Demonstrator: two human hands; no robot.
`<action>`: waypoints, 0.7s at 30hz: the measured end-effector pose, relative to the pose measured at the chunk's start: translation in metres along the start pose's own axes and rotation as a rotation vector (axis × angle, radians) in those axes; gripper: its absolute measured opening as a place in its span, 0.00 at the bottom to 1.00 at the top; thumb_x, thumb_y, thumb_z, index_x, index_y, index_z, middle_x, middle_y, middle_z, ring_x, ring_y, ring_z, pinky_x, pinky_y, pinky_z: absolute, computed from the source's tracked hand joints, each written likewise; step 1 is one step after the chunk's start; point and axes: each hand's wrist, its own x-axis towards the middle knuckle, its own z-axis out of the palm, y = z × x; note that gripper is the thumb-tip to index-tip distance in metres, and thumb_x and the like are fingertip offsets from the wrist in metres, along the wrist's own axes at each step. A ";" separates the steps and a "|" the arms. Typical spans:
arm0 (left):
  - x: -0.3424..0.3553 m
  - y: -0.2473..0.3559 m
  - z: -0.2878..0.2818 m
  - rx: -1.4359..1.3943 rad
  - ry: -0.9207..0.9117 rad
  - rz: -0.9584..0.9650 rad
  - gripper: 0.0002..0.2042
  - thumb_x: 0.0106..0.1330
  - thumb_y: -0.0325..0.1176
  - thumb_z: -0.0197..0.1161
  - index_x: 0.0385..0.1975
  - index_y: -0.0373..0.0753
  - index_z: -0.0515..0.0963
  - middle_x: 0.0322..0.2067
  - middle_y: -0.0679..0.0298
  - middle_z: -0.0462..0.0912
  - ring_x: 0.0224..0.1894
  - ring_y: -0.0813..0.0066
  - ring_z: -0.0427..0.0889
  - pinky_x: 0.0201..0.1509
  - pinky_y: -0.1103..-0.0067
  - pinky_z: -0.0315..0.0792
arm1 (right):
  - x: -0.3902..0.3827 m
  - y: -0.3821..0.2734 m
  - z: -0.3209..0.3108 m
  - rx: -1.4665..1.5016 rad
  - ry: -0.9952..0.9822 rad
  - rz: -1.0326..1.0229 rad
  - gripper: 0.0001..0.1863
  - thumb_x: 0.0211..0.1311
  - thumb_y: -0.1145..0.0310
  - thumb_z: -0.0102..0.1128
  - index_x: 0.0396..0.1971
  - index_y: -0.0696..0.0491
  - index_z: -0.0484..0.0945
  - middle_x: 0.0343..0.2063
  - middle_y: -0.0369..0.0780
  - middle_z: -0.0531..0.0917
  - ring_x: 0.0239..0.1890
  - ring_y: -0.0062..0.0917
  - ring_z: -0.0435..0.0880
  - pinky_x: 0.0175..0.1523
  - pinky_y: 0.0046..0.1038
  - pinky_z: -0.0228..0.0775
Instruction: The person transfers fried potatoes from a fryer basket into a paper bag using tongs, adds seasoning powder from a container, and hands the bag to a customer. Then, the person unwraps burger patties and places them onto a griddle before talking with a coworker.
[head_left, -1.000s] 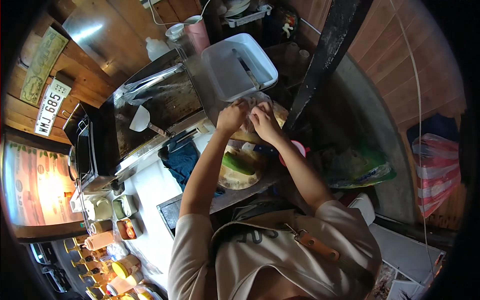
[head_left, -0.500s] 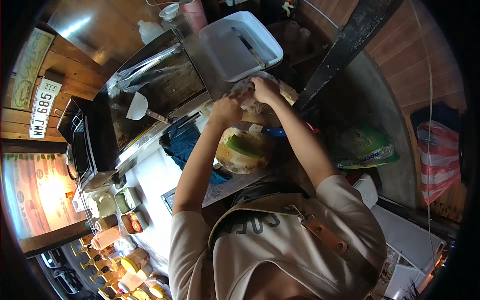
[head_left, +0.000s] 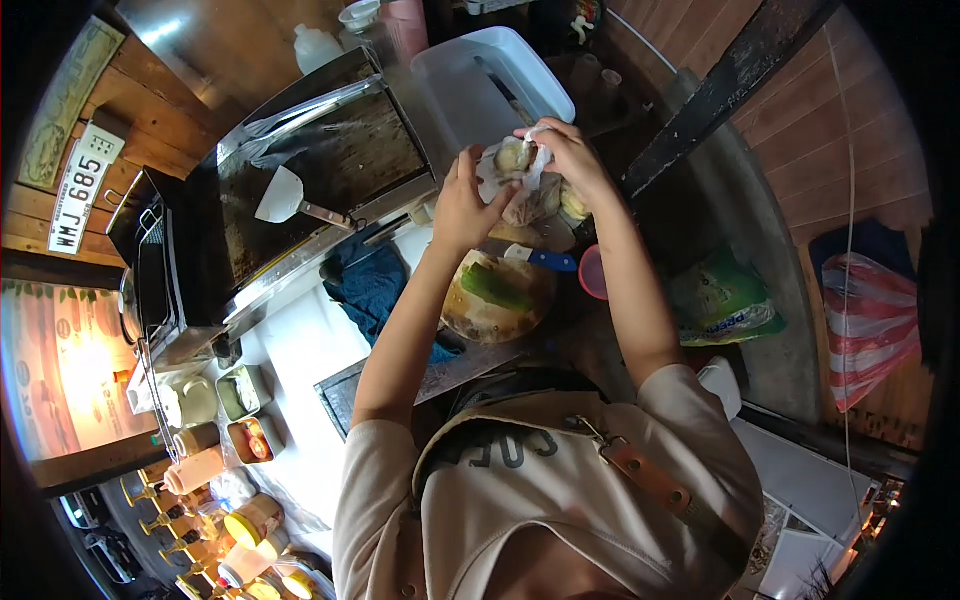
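A clear plastic bag [head_left: 546, 165] with a pale round lump [head_left: 514, 156] in it is up in front of me, at the near edge of the white tub. My right hand [head_left: 572, 160] pinches the bag's gathered plastic. On the other side, my left hand [head_left: 465, 208] has its fingers spread, its thumb close against the bag. Under them lies another clear bag [head_left: 532, 206] with brownish contents. Nearer me, a long green vegetable piece [head_left: 497, 288] rests on a round wooden chopping board [head_left: 500, 325]. A blue-handled knife [head_left: 550, 260] lies across the board's far edge.
A white tub [head_left: 455, 110] holding a knife stands beyond my hands. To the left is a griddle [head_left: 330, 150] with a scraper [head_left: 285, 196] on it. A dark blue cloth [head_left: 370, 290], a pinkish-red bowl [head_left: 593, 272] and a green package [head_left: 728, 295] are around the board.
My hands have moved apart from close together over the bag. The right hand has lifted bag plastic, and the pale lump now shows. The left hand's fingers have spread.
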 end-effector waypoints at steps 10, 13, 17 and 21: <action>0.020 0.010 -0.014 -0.047 0.048 0.047 0.24 0.44 0.39 0.66 0.44 0.41 0.69 0.32 0.54 0.77 0.32 0.56 0.77 0.34 0.69 0.71 | -0.012 0.015 0.005 0.093 -0.091 -0.129 0.17 0.49 0.70 0.57 0.41 0.52 0.67 0.32 0.33 0.75 0.33 0.16 0.70 0.40 0.17 0.61; 0.010 0.026 -0.027 0.175 0.061 0.075 0.22 0.44 0.38 0.66 0.41 0.42 0.70 0.32 0.56 0.76 0.33 0.57 0.77 0.34 0.69 0.72 | -0.048 0.050 0.002 -0.478 0.040 -0.422 0.22 0.44 0.69 0.59 0.41 0.53 0.65 0.35 0.39 0.73 0.38 0.26 0.71 0.42 0.25 0.63; -0.015 0.042 -0.050 0.374 0.086 0.105 0.20 0.45 0.37 0.64 0.40 0.45 0.69 0.32 0.57 0.75 0.32 0.56 0.77 0.34 0.69 0.72 | -0.118 0.074 0.039 -0.881 -0.156 -0.582 0.27 0.39 0.65 0.63 0.41 0.53 0.64 0.37 0.44 0.70 0.41 0.41 0.70 0.43 0.38 0.63; -0.037 0.052 -0.065 0.449 0.115 0.088 0.23 0.44 0.38 0.64 0.40 0.40 0.65 0.31 0.57 0.72 0.31 0.55 0.77 0.28 0.68 0.73 | -0.129 0.101 0.059 -1.089 -0.220 -0.523 0.32 0.39 0.61 0.64 0.46 0.53 0.61 0.34 0.44 0.70 0.38 0.40 0.72 0.39 0.40 0.65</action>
